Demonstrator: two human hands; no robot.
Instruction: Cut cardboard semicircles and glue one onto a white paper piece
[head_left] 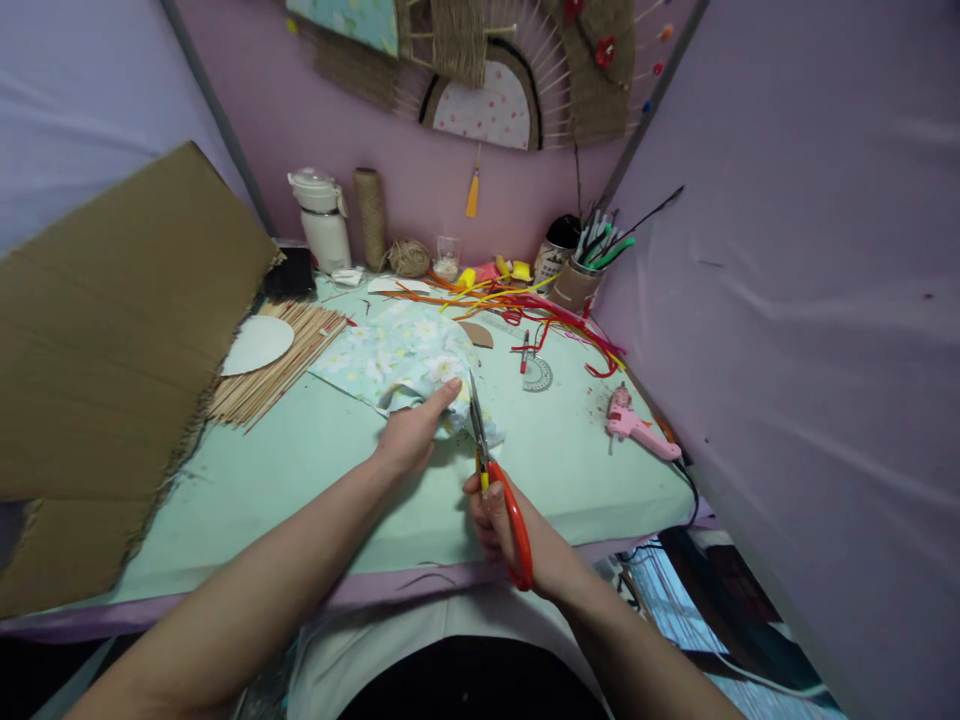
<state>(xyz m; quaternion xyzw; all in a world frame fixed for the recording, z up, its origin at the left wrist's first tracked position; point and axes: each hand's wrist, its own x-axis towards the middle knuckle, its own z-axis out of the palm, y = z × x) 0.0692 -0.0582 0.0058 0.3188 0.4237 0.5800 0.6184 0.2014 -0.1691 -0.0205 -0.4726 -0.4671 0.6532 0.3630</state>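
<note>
My left hand (411, 432) grips a piece of light blue floral fabric (397, 350), thumb on top and the other fingers hidden under the cloth. The fabric lies partly on the table and is bunched near my thumb. In my right hand (499, 520) is a pair of scissors (517, 530) with red handles. Their blades point away from me and lie along the fabric's right edge, just right of my left thumb. A small strip of cloth hangs by the blades. I cannot tell how far apart the blades are.
A large cardboard sheet (127, 330) stands at left beside wooden sticks (289, 365) and a white half-round piece (259, 345). A pink glue gun (641, 425) and a protractor (538, 374) lie at right. Behind are colourful pipe cleaners (517, 300), twine (409, 258) and a white bottle (322, 225).
</note>
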